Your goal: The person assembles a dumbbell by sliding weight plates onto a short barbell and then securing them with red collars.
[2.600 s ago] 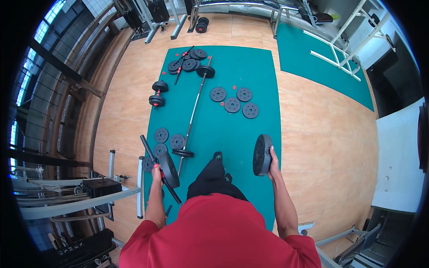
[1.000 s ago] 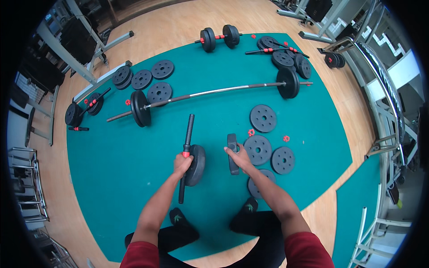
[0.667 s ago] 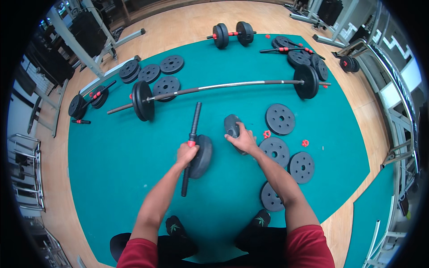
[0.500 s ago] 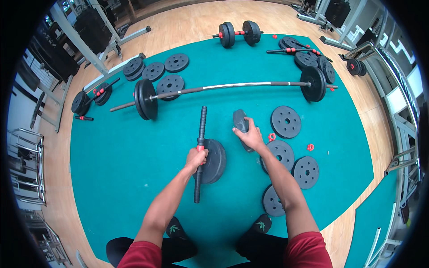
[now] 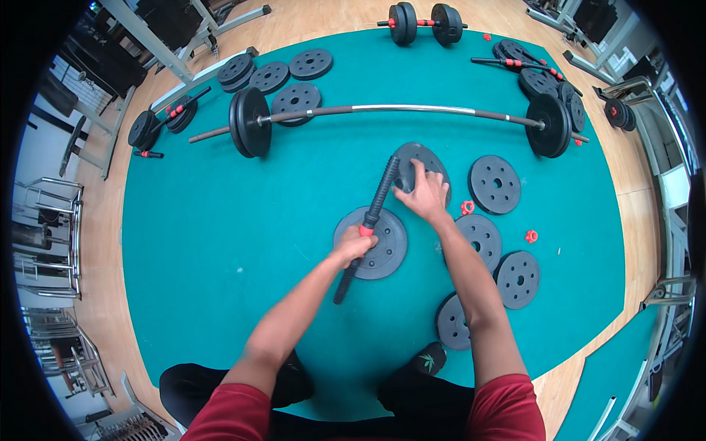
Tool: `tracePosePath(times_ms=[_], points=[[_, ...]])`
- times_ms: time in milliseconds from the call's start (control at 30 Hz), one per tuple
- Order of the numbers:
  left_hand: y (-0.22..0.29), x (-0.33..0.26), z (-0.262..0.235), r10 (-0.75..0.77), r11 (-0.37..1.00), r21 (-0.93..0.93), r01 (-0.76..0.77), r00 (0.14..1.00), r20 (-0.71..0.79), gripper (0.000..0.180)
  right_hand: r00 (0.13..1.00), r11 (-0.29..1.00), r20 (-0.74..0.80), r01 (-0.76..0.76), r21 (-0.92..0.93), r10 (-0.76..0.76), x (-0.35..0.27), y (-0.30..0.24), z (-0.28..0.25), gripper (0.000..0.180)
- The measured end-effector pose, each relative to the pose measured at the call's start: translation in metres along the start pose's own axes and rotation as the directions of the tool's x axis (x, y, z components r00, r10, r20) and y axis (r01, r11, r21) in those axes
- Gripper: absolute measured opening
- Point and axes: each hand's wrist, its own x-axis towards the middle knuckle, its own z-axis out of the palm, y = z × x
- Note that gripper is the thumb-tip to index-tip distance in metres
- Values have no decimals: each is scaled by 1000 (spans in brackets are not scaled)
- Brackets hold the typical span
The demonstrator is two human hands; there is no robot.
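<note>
While the left hand (image 5: pixel 354 246) grips the short dumbbell bar (image 5: pixel 365 224) over one flat plate (image 5: pixel 382 250) mid-mat, right fingers (image 5: pixel 419 176) grasp a second plate (image 5: pixel 430 158) just beyond, seemingly loading; next needs hole aligned with bar end.

The round black weight plate (image 5: pixel 382 246) under the left hand (image 5: pixel 354 246) looks matt and faintly grainy, like rubber or coated plastic. The short black dumbbell bar (image 5: pixel 371 220) shows a ridged, threaded surface with a red collar. The flat teal floor mat (image 5: pixel 220 220) is matt and smooth. The long barbell bar (image 5: pixel 404 110) is dull metal with a brighter polished middle. The surrounding floor (image 5: pixel 103 220) is pale, satin-finished wood.
</note>
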Motion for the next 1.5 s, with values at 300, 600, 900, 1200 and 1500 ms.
tracePosePath(times_ms=[300, 600, 900, 1200, 1500], points=[[21, -36, -164, 197, 678, 730, -87, 978, -65, 34, 966, 948, 51, 257, -188, -252, -12, 36, 51, 72], [-30, -75, -252, 278, 475, 876, -87, 959, -55, 32, 771, 764, 331, 619, -185, -544, -106, 16, 32, 60], [-116, -38, -214, 267, 550, 818, -167, 964, 18, 33, 730, 724, 389, 661, -196, -562, -174, -5, 42, 81], [-88, -53, -217, 293, 529, 847, -63, 949, -113, 25, 836, 826, 416, 491, -276, -358, -155, -67, 82, 108], [-93, -86, -221, 277, 556, 831, -30, 949, -151, 24, 859, 882, 316, 272, 385, -403, -130, -62, 1, 80]])
